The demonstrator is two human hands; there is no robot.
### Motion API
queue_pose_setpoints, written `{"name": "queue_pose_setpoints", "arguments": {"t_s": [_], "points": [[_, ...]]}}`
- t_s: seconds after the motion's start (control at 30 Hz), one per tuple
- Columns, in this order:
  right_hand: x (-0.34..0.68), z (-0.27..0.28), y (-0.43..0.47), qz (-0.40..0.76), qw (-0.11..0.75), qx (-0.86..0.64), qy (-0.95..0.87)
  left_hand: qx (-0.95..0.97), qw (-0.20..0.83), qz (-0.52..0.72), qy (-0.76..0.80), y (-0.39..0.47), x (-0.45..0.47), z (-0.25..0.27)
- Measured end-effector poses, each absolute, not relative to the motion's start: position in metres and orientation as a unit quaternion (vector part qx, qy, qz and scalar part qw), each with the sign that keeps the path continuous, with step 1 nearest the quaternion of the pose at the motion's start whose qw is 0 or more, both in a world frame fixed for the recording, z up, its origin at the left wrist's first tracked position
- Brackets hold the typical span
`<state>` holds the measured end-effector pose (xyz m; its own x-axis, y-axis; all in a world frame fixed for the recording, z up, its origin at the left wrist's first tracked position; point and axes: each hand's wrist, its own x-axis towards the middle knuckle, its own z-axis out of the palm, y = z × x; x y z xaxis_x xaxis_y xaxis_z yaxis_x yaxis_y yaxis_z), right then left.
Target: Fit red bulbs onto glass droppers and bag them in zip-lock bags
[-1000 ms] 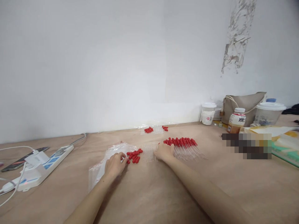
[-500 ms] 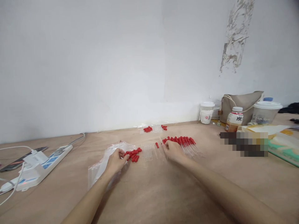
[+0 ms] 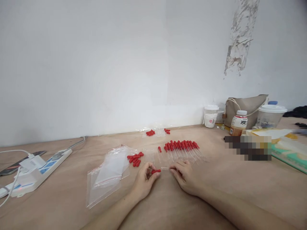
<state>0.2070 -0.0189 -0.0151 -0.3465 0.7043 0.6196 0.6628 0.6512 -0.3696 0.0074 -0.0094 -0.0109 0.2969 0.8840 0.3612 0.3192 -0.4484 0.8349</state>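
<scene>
Between its fingertips my left hand (image 3: 145,179) pinches a red rubber dropper bulb (image 3: 155,171), its mouth pointing right. My right hand (image 3: 183,175) grips a clear glass dropper tube (image 3: 165,168), one end sticking out to the left, close to the bulb but apart from it. Beyond my right hand lies a row of droppers (image 3: 184,148), red bulbs fitted on clear tubes. A pile of loose red bulbs (image 3: 135,158) sits beyond my left hand. Several bare tubes (image 3: 149,156) lie side by side between the pile and the row.
Clear zip bags (image 3: 112,167) lie at the left of the bulbs. Small packs of red bulbs (image 3: 150,132) rest by the wall. A power strip (image 3: 45,172) stands far left; a paper cup (image 3: 211,116), a bottle (image 3: 239,123) and a grey bag (image 3: 244,110) stand at the right.
My left hand has come away from the bulb pile with one bulb. My right hand has drawn back from the tubes with one tube. Both are now close together nearer me.
</scene>
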Motion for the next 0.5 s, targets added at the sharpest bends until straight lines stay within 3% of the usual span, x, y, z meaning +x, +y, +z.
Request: {"name": "queue_pose_setpoints", "arguments": {"t_s": [0.17,0.5], "points": [[0.2052,-0.0157,-0.0221,0.047,0.399,-0.389,-0.829,0.777,0.238,0.407,0.417,-0.0084,0.0045,-0.0084],[0.2058,-0.0190,-0.0208,0.051,0.389,-0.377,-0.839,0.776,0.261,0.400,0.411,-0.0089,0.0055,-0.0104]]}}
